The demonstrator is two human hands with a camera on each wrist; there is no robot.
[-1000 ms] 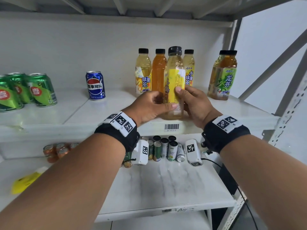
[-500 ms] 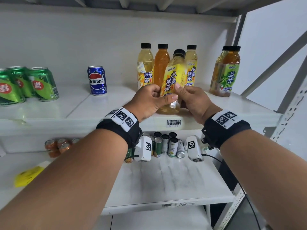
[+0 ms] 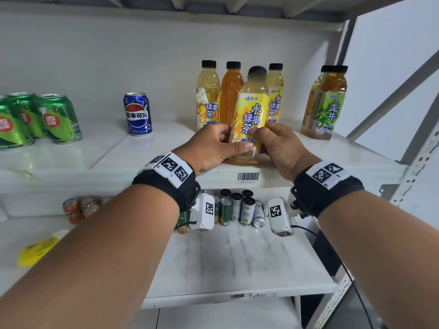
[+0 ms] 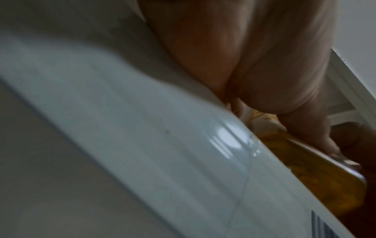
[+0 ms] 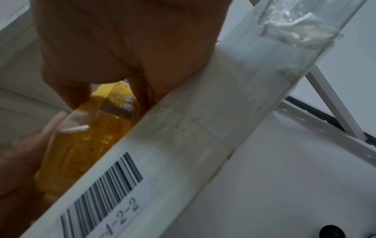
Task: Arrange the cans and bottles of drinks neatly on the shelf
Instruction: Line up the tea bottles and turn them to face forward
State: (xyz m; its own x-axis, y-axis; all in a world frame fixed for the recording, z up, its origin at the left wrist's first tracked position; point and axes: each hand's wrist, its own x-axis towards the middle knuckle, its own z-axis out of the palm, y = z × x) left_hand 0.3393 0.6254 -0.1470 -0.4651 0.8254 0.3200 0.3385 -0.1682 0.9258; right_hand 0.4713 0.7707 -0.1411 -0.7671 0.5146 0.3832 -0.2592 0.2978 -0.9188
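Two bare forearms reach up to the white upper shelf (image 3: 152, 153), each wrist wrapped in a black band carrying square printed markers. The left hand (image 3: 209, 148) curls round the lower left side of a yellow-labelled tea bottle (image 3: 250, 115), thumb laid across its front near the base. The right hand (image 3: 278, 146) closes on the bottle's right side, fingertips pinching at the label's lower edge. The bottle stands at the shelf's front edge, directly above a barcode sticker (image 3: 247, 177), and its cap looks blurred. In the right wrist view the bottle's amber base (image 5: 85, 145) shows just behind the shelf lip, with the sticker's digits reading 4-2-2; the left wrist view is dim and blurred, showing only palm, shelf edge and a sliver of bottle.

Just behind the held bottle stand three more tea bottles (image 3: 230, 96) in a row against the white back wall. To its right, apart, stands a green-labelled tea bottle (image 3: 327, 103). To its left sits a blue cola can (image 3: 137, 113), and farther left a cluster of green cans (image 3: 59, 117). Below the bottle, on the lower shelf (image 3: 237, 262), slim cans (image 3: 237, 207) crowd together, with orange cans (image 3: 78, 207) and a yellow packet (image 3: 38, 250) off to the left.
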